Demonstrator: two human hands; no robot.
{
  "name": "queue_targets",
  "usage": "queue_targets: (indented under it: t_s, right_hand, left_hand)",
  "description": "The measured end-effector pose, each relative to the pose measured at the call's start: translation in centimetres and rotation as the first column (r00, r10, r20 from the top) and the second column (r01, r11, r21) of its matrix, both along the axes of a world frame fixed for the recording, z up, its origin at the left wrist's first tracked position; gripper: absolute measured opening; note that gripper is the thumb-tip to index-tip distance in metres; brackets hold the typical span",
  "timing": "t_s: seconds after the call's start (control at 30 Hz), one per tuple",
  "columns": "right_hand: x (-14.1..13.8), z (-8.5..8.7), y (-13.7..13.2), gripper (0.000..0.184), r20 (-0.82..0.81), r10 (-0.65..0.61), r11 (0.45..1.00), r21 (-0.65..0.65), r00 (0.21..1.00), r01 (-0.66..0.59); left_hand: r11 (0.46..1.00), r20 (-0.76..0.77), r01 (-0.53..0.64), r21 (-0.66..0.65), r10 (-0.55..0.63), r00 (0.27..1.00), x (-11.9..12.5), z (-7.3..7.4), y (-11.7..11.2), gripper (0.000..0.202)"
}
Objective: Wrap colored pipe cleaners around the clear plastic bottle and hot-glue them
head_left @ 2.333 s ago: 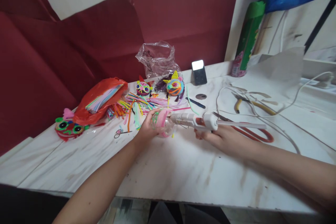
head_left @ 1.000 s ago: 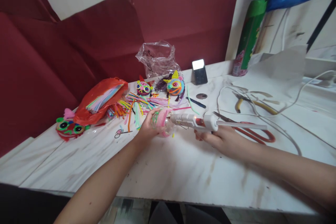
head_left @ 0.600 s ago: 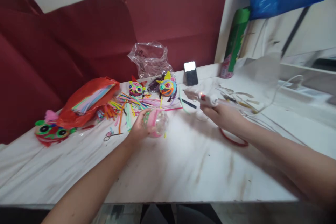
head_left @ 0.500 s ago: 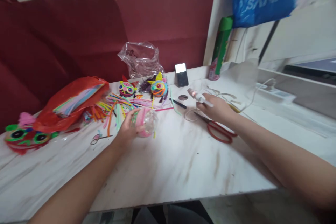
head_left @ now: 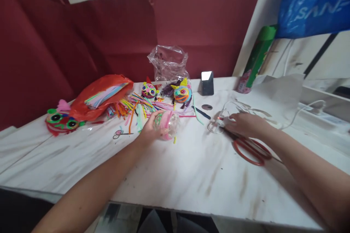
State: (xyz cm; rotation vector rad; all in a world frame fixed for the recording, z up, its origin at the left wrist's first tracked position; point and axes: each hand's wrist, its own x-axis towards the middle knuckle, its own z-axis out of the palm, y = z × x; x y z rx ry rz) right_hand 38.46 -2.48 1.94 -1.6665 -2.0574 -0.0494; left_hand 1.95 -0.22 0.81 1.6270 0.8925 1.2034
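Observation:
My left hand (head_left: 148, 131) holds a clear plastic ball wrapped in pink pipe cleaners (head_left: 167, 125) just above the white table (head_left: 191, 174). My right hand (head_left: 244, 123) lies low on the table to the right, its fingers closed over a white hot glue gun (head_left: 219, 121) that now rests on the surface, with a small red light at its front. The gun's nozzle points left, well away from the ball. The white cord (head_left: 300, 113) trails off to the right.
Red-handled scissors (head_left: 251, 149) lie just under my right wrist. Loose pipe cleaners (head_left: 136, 107), a red bag (head_left: 101, 96), a green-eyed mask (head_left: 61, 120), two decorated balls (head_left: 182, 93), small scissors (head_left: 120, 133), a phone (head_left: 207, 82) and a green can (head_left: 254, 60) stand behind.
My right hand drew the glue gun away from the ball, swung it right and lowered it onto the table. The left hand kept the ball in place. My head view shifted.

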Motion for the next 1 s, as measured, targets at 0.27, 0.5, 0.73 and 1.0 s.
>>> queue_targets:
  t_s: [0.27, 0.5, 0.73, 1.0]
  right_hand:
    - [-12.3, 2.6, -2.2, 0.027, -0.232, 0.411, 0.898, 0.272, 0.882, -0.347]
    - [-16.0, 0.8, -1.0, 0.008, -0.417, 0.422, 0.9, 0.3, 0.805, -0.317]
    - [-15.5, -0.7, -0.8, 0.005, -0.53, 0.362, 0.932, 0.214, 0.767, -0.292]
    - [-15.9, -0.5, -0.7, 0.007, -0.607, 0.325, 0.942, 0.137, 0.725, -0.307]
  left_hand:
    - [0.995, -0.13, 0.041, 0.092, -0.029, 0.991, 0.4, 0.0, -0.5, 0.076]
    - [0.973, -0.23, 0.034, 0.229, 0.02, 0.973, 0.1, -0.2, -0.3, 0.075]
    - [0.962, -0.262, 0.065, 0.267, 0.008, 0.965, 0.0, -0.2, -0.1, 0.072]
    - [0.966, -0.286, 0.08, 0.244, -0.007, 0.958, 0.0, 0.1, -0.1, 0.075]
